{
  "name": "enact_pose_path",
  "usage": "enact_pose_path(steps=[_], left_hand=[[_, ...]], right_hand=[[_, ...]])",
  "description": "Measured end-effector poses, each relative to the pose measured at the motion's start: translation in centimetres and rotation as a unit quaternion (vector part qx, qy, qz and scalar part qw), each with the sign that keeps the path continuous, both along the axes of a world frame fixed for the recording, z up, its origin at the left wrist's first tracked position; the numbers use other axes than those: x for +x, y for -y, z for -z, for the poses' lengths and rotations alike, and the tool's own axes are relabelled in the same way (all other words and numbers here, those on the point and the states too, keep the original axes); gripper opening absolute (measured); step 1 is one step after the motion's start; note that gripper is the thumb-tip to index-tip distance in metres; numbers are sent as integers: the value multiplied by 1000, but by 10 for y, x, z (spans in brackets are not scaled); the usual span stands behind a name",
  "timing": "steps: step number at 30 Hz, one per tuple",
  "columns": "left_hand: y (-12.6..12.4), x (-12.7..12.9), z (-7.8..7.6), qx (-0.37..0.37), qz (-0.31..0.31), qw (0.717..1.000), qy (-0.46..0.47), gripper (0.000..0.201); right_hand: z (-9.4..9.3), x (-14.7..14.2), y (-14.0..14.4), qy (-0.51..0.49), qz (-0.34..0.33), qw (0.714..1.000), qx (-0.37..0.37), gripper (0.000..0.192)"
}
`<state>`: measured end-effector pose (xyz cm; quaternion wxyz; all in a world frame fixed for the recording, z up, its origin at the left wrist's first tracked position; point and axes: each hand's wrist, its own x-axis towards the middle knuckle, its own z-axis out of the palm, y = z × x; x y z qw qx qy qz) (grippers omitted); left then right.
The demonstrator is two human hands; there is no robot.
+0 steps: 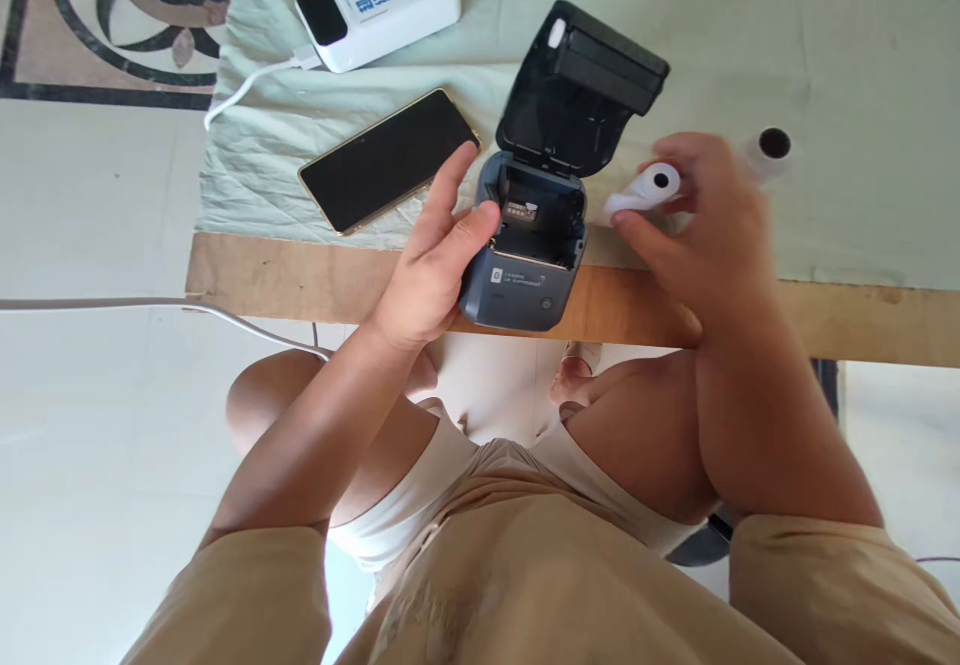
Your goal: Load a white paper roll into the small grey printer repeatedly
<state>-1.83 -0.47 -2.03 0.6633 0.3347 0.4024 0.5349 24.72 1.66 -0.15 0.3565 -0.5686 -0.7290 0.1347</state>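
Note:
A small dark grey printer [517, 290] stands at the table's near edge with its black lid [581, 85] swung open and its paper bay bare. My left hand [439, 255] grips the printer's left side, thumb on the bay's rim. My right hand [705, 235] is just right of the printer and holds a small white paper roll [643, 191] with a dark core hole, tilted toward the open bay. The hand is slightly blurred.
A black phone [386, 158] lies left of the printer on the pale green cloth [825, 65]. A white power bank [379, 0] with a white cable [247, 85] sits behind it. Another white roll [769, 150] lies at the right. My knees are under the wooden table edge [862, 320].

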Motion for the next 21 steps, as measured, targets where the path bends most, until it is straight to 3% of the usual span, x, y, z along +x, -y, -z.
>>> enact_pose_path(steps=[3, 5, 7, 10, 13, 18, 21], left_hand=[[3, 0, -2, -3, 1, 1000, 11, 67], [5, 0, -3, -7, -9, 1000, 9, 66], [6, 1, -4, -10, -18, 1000, 10, 64], [6, 2, -6, -9, -18, 1000, 5, 61], [6, 2, -7, -4, -11, 1000, -6, 62], [1, -1, 1, 26, -4, 999, 21, 54], [-5, -4, 9, 68, 8, 997, 37, 48]], right_hand=[[-6, 21, 3, -23, 33, 990, 134, 40], [-1, 43, -3, 26, 98, 980, 172, 41], [9, 63, -14, 81, 135, 980, 124, 54], [21, 77, -27, 129, 153, 979, -50, 75], [18, 66, -29, 99, 164, 977, -88, 74], [13, 51, -30, -36, 188, 979, -66, 67], [19, 66, -42, -267, 211, 933, -115, 57]])
